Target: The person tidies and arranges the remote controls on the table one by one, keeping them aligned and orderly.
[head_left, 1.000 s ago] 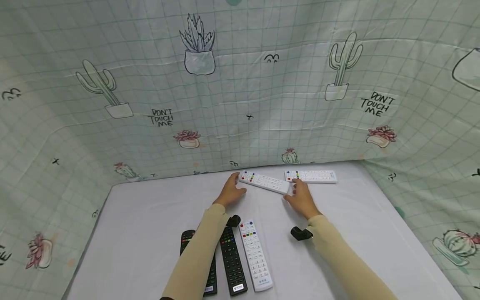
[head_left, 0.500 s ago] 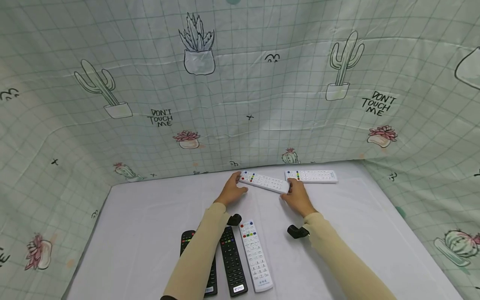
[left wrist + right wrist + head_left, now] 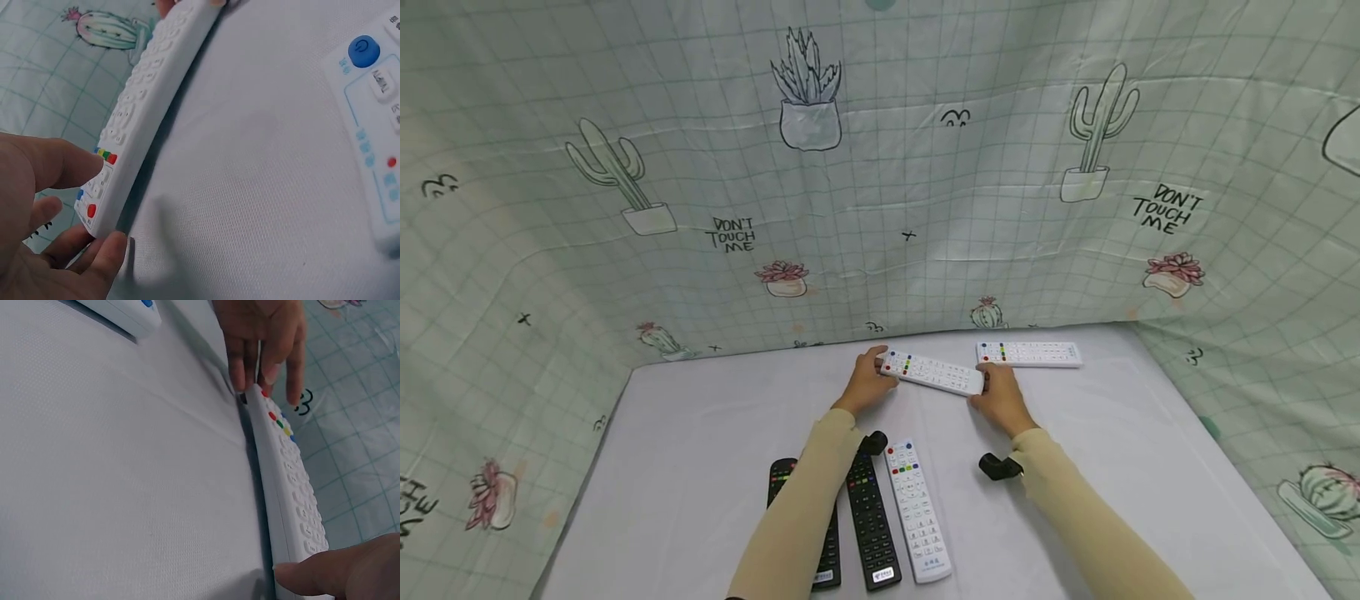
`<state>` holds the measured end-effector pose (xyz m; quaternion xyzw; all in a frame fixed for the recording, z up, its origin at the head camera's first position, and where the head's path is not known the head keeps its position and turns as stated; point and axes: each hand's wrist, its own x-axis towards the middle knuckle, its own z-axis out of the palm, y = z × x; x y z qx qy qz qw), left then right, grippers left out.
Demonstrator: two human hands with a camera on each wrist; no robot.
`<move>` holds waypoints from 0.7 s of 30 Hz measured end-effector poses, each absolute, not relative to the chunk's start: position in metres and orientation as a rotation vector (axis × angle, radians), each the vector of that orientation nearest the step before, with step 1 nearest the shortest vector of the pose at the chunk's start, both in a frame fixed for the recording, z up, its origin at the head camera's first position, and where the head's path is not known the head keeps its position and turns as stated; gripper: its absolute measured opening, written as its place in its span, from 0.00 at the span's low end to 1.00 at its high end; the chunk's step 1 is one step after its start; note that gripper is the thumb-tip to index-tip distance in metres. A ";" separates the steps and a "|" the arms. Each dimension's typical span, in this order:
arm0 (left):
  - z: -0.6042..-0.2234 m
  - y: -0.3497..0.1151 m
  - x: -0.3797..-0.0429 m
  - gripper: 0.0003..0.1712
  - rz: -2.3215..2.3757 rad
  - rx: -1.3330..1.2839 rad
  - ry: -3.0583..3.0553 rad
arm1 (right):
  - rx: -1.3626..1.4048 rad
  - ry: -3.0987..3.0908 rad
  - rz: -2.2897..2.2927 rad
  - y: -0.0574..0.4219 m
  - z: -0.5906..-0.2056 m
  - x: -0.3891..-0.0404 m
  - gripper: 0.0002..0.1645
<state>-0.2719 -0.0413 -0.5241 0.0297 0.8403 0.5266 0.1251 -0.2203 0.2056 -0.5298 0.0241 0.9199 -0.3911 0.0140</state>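
A white remote control (image 3: 934, 372) with coloured buttons lies slantwise near the back of the table, between both hands. At its left end, the fingers of my left hand (image 3: 867, 383) are around it; the left wrist view shows one finger over the buttons and fingertips at the end edge. My right hand (image 3: 1002, 398) pinches the right end, its thumb (image 3: 312, 575) along the near side in the right wrist view. Just behind the right hand lies a second white remote control (image 3: 1032, 354), parallel to the back edge.
Closer to the front, a third white remote control (image 3: 917, 512) lies beside a black remote control (image 3: 872, 525). Another black remote (image 3: 829, 550) is partly covered by the left sleeve (image 3: 797, 508). Patterned cloth (image 3: 925, 183) hangs behind the white table (image 3: 692, 467).
The right hand has moved left off the rear remote onto the slanted one's right end. The slanted remote has shifted slightly toward the front, both hands with it. The view has shifted a little.
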 end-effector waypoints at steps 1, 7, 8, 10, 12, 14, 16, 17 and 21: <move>-0.524 -0.042 -0.271 0.40 1.532 0.076 2.451 | 0.074 2.856 -1.233 0.205 -0.529 -0.219 0.37; -0.518 -0.044 -0.263 0.40 1.522 0.044 2.474 | 0.071 2.834 -1.297 0.205 -0.528 -0.208 0.36; -0.517 -0.044 -0.261 0.40 1.523 0.049 2.478 | 0.065 2.838 -1.304 0.205 -0.528 -0.205 0.36; -0.515 -0.045 -0.258 0.39 1.517 0.062 2.489 | 0.052 2.842 -1.322 0.206 -0.527 -0.200 0.35; -0.514 -0.045 -0.255 0.39 1.517 0.076 2.499 | 0.045 2.841 -1.334 0.207 -0.525 -0.194 0.35; -0.513 -0.046 -0.251 0.40 1.516 0.087 2.508 | 0.046 2.832 -1.342 0.208 -0.523 -0.187 0.34; -0.512 -0.047 -0.248 0.40 1.522 0.106 2.512 | 0.056 2.813 -1.352 0.208 -0.519 -0.179 0.34; -0.512 -0.048 -0.246 0.41 1.528 0.121 2.512 | 0.063 2.804 -1.357 0.208 -0.518 -0.175 0.34; -0.510 -0.049 -0.240 0.39 1.519 0.205 2.511 | 0.065 2.777 -1.400 0.207 -0.513 -0.161 0.34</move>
